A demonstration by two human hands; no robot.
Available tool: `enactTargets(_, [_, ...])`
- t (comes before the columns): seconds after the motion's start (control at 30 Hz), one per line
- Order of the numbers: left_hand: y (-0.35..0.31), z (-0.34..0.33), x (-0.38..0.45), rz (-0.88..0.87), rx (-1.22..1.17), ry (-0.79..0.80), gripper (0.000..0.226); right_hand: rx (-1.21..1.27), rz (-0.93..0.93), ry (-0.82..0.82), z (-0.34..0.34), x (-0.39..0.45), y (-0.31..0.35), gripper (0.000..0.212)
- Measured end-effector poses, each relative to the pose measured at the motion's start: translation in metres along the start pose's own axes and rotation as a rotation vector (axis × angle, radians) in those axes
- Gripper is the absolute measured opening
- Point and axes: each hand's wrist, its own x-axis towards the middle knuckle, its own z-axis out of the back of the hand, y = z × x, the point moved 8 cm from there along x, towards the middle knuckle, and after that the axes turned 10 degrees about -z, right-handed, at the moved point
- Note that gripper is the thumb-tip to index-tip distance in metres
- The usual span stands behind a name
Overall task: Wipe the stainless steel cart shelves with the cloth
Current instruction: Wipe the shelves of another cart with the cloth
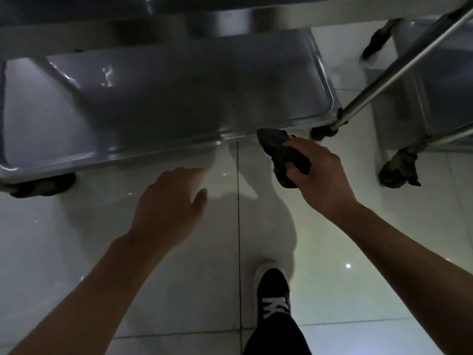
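Cloth [282, 156], dark and bunched, sits in the right hand [317, 172], whose fingers and thumb curl round it. Its upper end touches the near edge of the cart's lower shelf [179, 98], close to that shelf's near right corner. The hand itself is over the floor [102, 252], just off the shelf's edge.

The left hand [169, 208] hangs palm down over the floor near the middle of the shelf's near edge, fingers loosely spread and holding nothing, apart from the steel.

The shelf is a shallow stainless tray with a raised rim and rounded corners; light glints on its left part. An upper shelf [128, 19] crosses the top of the view. At the near right corner a slanted steel tube [399, 73] rises away to the upper right. Dark castors [43, 187] show under the near left corner and to the right. A dark shoe [275, 293] with white laces stands on the glossy pale tiles below the right hand.
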Motion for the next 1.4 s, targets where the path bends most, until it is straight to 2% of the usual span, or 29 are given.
enactTargets(0.3, [-0.014,-0.029,0.105,-0.188,0.14,-0.109,0.045,0.032,0.139,-0.145,-0.024,0.068,-0.027,0.038])
enactTargets(0.47, [-0.018,-0.043,0.142,-0.242,0.179,-0.175,0.044,0.038,0.118,-0.271,-0.016,0.105,-0.055,0.041])
enactTargets(0.6, [-0.009,-0.062,0.164,-0.206,0.241,-0.117,0.042,-0.072,0.12,-0.335,-0.012,0.134,-0.086,0.041])
enactTargets(0.7, [-0.012,-0.07,0.174,-0.22,0.266,-0.142,0.041,-0.187,0.111,-0.375,-0.012,0.148,-0.103,0.041])
enactTargets(0.83, [-0.029,-0.077,0.192,-0.262,0.279,-0.161,0.041,-0.316,0.055,-0.333,-0.021,0.169,-0.107,0.038])
enactTargets(1.0, [-0.043,-0.085,0.205,-0.267,0.343,-0.182,0.036,-0.535,0.043,-0.137,-0.03,0.192,-0.116,0.05])
enactTargets(1.17, [-0.037,-0.089,0.207,-0.302,0.392,-0.199,0.043,-0.65,0.038,-0.042,-0.034,0.214,-0.12,0.068])
enactTargets(1.3, [-0.037,-0.092,0.204,-0.312,0.384,-0.199,0.044,-0.762,0.034,-0.009,-0.044,0.21,-0.123,0.05])
enactTargets(1.4, [-0.039,-0.091,0.205,-0.313,0.367,-0.189,0.04,-0.707,-0.003,-0.052,-0.045,0.21,-0.13,0.078])
